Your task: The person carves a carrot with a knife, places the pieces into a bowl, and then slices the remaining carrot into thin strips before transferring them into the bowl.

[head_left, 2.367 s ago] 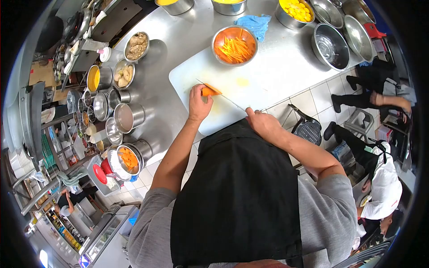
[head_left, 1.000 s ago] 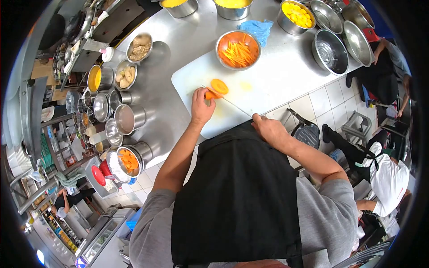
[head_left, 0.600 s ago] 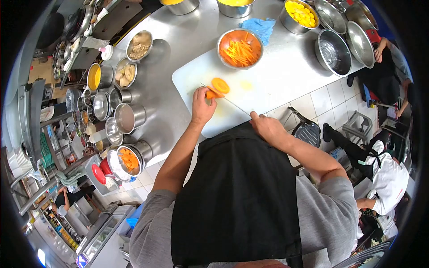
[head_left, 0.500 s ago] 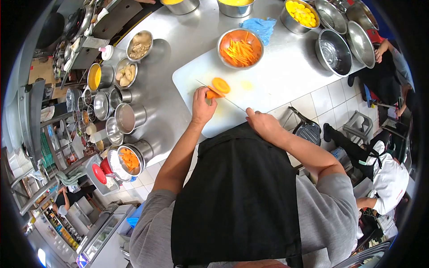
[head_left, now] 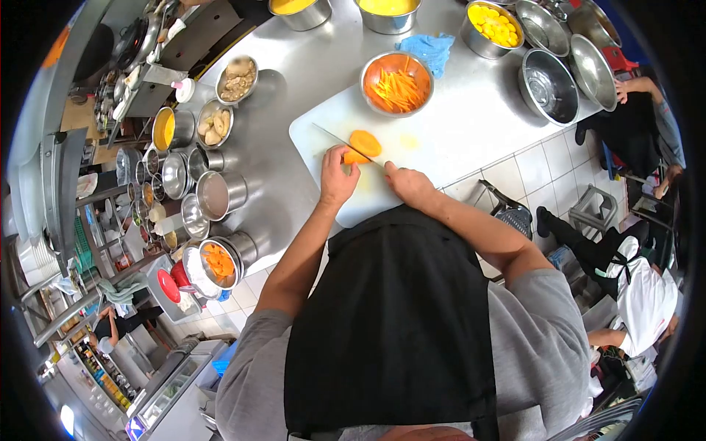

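Observation:
On the white cutting board [head_left: 397, 176], my left hand [head_left: 338, 176] closes its fingers on a piece of carrot [head_left: 356, 157]. My right hand [head_left: 410, 185] is wrapped round the handle of a knife [head_left: 331, 134], whose thin blade runs up and left across the board at the carrot. Just beyond the blade lie orange carrot slices [head_left: 365, 142]. A metal bowl of carrot strips [head_left: 398, 87] stands at the board's far edge. The knife's handle is mostly hidden in my right hand.
A blue cloth [head_left: 428, 51] lies behind the bowl. Pots and bowls of food, including a bowl of carrot pieces [head_left: 218, 262], line the left side. Metal bowls [head_left: 548, 85] stand at the right. A person in a white top [head_left: 643, 301] is on the right.
My right hand has moved up and left with the knife, and the blade reaches further past the carrot. My left hand stays on the carrot. The whole view has shifted slightly.

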A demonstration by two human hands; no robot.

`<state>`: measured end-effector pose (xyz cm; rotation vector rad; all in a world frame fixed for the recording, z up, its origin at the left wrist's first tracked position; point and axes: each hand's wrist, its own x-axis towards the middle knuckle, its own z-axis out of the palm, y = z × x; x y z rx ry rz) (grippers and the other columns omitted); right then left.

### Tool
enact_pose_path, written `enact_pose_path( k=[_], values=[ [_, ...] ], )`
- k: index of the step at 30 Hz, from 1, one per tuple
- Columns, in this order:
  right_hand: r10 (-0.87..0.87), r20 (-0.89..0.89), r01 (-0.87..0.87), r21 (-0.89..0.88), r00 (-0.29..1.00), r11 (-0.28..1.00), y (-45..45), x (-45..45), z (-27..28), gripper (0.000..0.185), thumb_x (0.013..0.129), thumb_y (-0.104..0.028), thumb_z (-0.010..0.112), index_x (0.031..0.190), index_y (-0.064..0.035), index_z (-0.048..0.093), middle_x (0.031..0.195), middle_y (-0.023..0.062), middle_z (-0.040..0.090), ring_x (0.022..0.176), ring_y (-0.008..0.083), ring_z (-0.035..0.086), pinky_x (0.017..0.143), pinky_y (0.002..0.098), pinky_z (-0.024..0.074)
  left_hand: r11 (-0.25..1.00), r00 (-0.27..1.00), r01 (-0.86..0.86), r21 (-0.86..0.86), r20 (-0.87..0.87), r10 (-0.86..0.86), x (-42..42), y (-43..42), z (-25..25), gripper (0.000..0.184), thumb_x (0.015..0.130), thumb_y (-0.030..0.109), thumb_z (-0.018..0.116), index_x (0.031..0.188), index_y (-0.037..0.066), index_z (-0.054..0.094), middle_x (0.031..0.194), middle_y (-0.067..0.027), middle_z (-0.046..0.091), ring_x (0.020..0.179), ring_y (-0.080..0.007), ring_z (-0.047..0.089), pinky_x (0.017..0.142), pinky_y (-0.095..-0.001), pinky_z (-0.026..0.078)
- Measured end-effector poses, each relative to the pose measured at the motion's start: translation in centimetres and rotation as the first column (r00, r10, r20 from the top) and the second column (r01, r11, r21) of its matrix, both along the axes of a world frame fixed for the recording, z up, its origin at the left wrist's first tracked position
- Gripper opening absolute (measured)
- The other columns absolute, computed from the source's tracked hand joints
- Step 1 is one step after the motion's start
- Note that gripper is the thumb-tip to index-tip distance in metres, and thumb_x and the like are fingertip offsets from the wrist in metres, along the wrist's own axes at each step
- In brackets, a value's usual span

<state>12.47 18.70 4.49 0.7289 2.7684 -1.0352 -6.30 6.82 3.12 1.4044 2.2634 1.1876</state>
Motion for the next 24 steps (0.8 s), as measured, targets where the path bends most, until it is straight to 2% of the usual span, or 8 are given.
enact_pose_path(
  k=[3, 7, 13, 15, 24],
  values=[
    [0.028, 0.058, -0.028, 0.000, 0.998, 1.000, 0.1, 0.5, 1.0, 0.021, 0.103, -0.023, 0.049, 0.108, -0.0028, 0.048, 0.081, 0.0231, 0.069, 0.075, 0.0414, 0.070, 0.066, 0.0526, 0.0556, 0.999, 0.999, -0.033, -0.018, 0.038, 0.034, 0.2, -0.2, -0.3, 0.044, 0.079, -0.003, 0.071, 0.118, 0.001, 0.052, 0.119, -0.0164, 0.057, 0.103, -0.0298, 0.060, 0.084, -0.0362, 0.055],
    [0.043, 0.010, -0.043, 0.050, 0.999, 0.998, -0.2, 2.9, 5.2, 0.023, 0.103, -0.025, 0.051, 0.107, -0.0029, 0.048, 0.079, 0.0216, 0.069, 0.073, 0.0407, 0.070, 0.065, 0.0516, 0.0561, 1.000, 1.000, -0.013, 0.017, -0.015, 0.014, 0.1, -0.3, -0.2, 0.044, 0.078, -0.002, 0.072, 0.118, 0.001, 0.052, 0.117, -0.0160, 0.057, 0.099, -0.0293, 0.060, 0.084, -0.0361, 0.054],
    [0.082, 0.110, -0.090, 0.074, 0.991, 0.993, 0.2, 7.0, 9.0, 0.024, 0.103, -0.026, 0.052, 0.108, -0.0026, 0.048, 0.081, 0.0205, 0.068, 0.073, 0.0404, 0.070, 0.065, 0.0509, 0.0569, 0.998, 0.998, -0.063, -0.011, -0.011, 0.063, 0.3, -0.2, -0.3, 0.044, 0.077, 0.000, 0.074, 0.116, 0.001, 0.053, 0.111, -0.0151, 0.057, 0.090, -0.0275, 0.060, 0.081, -0.0366, 0.053],
    [0.078, 0.109, -0.085, 0.065, 0.991, 0.994, 0.1, 7.6, 9.3, 0.024, 0.103, -0.025, 0.052, 0.108, -0.0025, 0.048, 0.082, 0.0210, 0.069, 0.074, 0.0403, 0.070, 0.065, 0.0507, 0.0572, 0.997, 0.995, -0.068, -0.045, 0.065, 0.071, 0.4, -0.2, -0.1, 0.042, 0.078, 0.001, 0.072, 0.116, 0.000, 0.053, 0.115, -0.0184, 0.057, 0.105, -0.0348, 0.058, 0.087, -0.0401, 0.053],
    [0.050, 0.119, -0.056, 0.045, 0.992, 0.997, -0.4, 8.1, 8.6, 0.024, 0.103, -0.025, 0.052, 0.108, -0.0024, 0.049, 0.083, 0.0222, 0.069, 0.075, 0.0409, 0.070, 0.066, 0.0512, 0.0571, 0.995, 0.997, -0.049, -0.084, 0.051, 0.053, 0.2, -0.1, 0.3, 0.042, 0.079, 0.001, 0.072, 0.117, 0.002, 0.053, 0.118, -0.0171, 0.058, 0.104, -0.0341, 0.058, 0.086, -0.0398, 0.053]
  ],
)
